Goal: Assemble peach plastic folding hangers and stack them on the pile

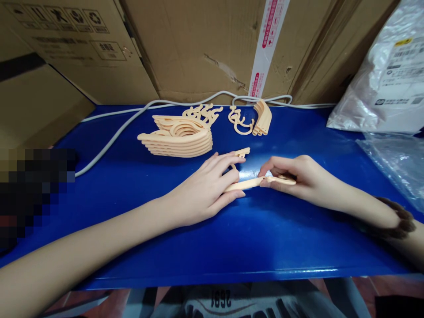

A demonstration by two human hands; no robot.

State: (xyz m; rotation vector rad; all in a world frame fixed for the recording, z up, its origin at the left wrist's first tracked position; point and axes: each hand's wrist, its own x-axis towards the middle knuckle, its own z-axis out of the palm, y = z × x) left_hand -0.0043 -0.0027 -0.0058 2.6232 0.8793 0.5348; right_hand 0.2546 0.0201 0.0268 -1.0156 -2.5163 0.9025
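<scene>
Steadily | gripping beige plastic hanger (pixel 250 183) with left hand (pixel 207 190), pinching its right end with right hand (pixel 294 174) | over blue table (pixel 212 247), near-right of hanger stack (pixel 179 145) | best kept level, firmly braced

Noted: glossy blue table (pixel 212 247), bright glare patch to front right of hanger stack (pixel 177 143). Directly on it: said stack, cream, curved pieces nested in layers; hooks (pixel 203 115) at the stack's back right, unable to tell whether joined. Right of stack: loose hooks (pixel 236 118), short bundle of curved pieces (pixel 263 115). Left of and behind stack: white cable (pixel 221 92). Far right of stack: plastic bag (pixel 371 92), clear film (pixel 394 163).
</scene>
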